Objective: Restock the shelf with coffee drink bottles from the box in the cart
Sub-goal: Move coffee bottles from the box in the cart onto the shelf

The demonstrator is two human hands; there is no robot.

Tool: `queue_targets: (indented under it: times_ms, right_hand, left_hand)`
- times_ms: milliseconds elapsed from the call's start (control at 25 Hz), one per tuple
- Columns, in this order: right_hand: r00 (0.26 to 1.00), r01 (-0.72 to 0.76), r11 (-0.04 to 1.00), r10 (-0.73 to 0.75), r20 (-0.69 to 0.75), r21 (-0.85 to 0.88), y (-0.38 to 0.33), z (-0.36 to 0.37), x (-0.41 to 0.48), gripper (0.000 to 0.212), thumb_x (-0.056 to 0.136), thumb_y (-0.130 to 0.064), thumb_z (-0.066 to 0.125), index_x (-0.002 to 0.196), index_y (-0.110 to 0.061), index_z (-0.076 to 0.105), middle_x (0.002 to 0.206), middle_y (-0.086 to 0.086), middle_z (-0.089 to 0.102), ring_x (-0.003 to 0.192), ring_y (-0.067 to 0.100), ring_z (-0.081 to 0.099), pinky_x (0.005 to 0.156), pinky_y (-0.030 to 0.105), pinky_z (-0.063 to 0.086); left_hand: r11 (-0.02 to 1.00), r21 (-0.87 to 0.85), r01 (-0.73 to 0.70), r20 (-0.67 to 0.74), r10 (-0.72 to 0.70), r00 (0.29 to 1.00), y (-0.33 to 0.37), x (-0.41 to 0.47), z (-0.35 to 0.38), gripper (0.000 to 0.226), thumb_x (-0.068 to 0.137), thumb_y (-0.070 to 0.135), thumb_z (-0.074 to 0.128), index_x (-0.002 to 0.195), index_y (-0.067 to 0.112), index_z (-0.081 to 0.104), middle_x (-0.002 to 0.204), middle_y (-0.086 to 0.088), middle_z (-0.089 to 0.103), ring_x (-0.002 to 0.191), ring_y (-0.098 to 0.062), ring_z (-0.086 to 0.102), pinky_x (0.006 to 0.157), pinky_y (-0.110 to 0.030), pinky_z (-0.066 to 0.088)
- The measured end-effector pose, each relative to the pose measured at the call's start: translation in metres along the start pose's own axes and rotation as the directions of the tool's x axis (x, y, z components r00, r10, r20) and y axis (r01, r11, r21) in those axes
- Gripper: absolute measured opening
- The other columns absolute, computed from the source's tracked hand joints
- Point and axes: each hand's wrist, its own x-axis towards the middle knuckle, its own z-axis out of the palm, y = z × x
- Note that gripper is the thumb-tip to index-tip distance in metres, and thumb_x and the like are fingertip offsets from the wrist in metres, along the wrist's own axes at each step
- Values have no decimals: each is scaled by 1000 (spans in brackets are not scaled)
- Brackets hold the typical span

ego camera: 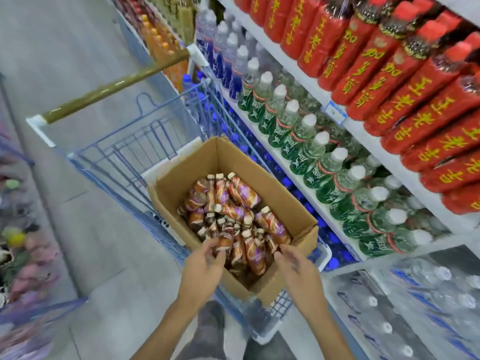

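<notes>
Inside the blue wire cart [124, 141], an open cardboard box [259, 162] holds the coffee drink bottles [244, 193], which lie in a loose heap, some leaning and some flat. The bottles are small and waisted, with cream screw caps and glossy brown, orange and purple shrink sleeves. The box is plain corrugated board with its flaps folded outward. No coffee bottle is visible on the shelf [319, 98] beside the cart. Its rows carry red-sleeved bottles [389, 81] above and clear, green-labelled bottles with white caps [306, 141] below. The destination slot is not in view. Judged from the well-filled box, most of the restocking remains. The left hand [204, 268] reaches over the near box wall, fingers curled at one upright bottle [225, 239]. Motion blur prevents confirming whether the grip has closed. The right hand [298, 268] is above the near right corner, fingers loosely bent and holding nothing.
</notes>
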Motion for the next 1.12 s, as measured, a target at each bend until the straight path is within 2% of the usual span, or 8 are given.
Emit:
queue_targets:
  times_ms: [280,400,480,600,720,840,960,1120]
  right_hand:
    - [988,-77,980,99,116,-184,-9,35,104,49,100,-41,58,141,-16,56,141,0,60,129,18,56,108,34,43]
    - [959,-180,954,224,174,-240,-1,56,146,49,99,-37,57,142,-14,54,143,4,58,131,23,53,107,32,40]
    - [930,-234,924,304,209,-302,11,76,172,51,99,-38,55,143,-13,52,143,7,57,131,26,52,111,37,40]
    - [872,-309,865,424,246,-395,36,101,196,49,99,-37,54,142,-14,51,142,7,57,130,28,53,110,37,42]
    - [823,-386,819,513,242,-425,60,118,212,54,96,-34,55,147,-20,45,145,5,53,132,28,51,110,35,40]
    - [798,-407,786,554,238,-465,85,136,217,60,92,-41,56,147,-21,43,148,5,51,134,28,51,110,35,40]
    - [796,-409,759,568,209,-507,106,154,217,71,87,-47,62,150,-25,38,151,3,47,136,27,48,112,40,42]
    - [835,-335,744,519,184,-578,108,165,215,82,93,-40,65,158,-23,17,158,7,33,143,29,36,114,41,35]
  left_hand:
    - [985,30,171,45,-172,984,19,107,24,42,98,36,59,136,17,59,124,1,65,117,-17,60,95,-25,45]
    - [937,-26,349,36,-348,937,14,160,48,27,98,32,58,115,13,63,106,-5,65,100,-23,61,98,-35,48]
    - [860,-140,491,55,-488,871,1,194,68,19,94,33,58,104,16,59,103,-7,61,92,-24,56,91,-41,49]
    - [617,-409,672,171,-671,721,-24,232,104,41,88,38,61,121,13,59,95,-5,61,83,-21,58,75,-35,51]
    - [472,-541,696,279,-680,678,-45,265,148,52,91,41,63,132,10,55,116,-10,62,96,-25,61,81,-37,52]
    - [432,-557,710,257,-722,642,-57,289,182,93,72,55,76,146,8,45,139,-12,54,120,-34,57,98,-45,50]
    - [438,-582,685,221,-725,652,-55,299,192,82,77,54,76,141,9,51,146,-14,52,128,-36,55,102,-44,50]
    - [397,-634,663,113,-801,588,-47,282,186,94,73,46,84,145,4,42,144,-17,50,128,-37,52,106,-44,45]
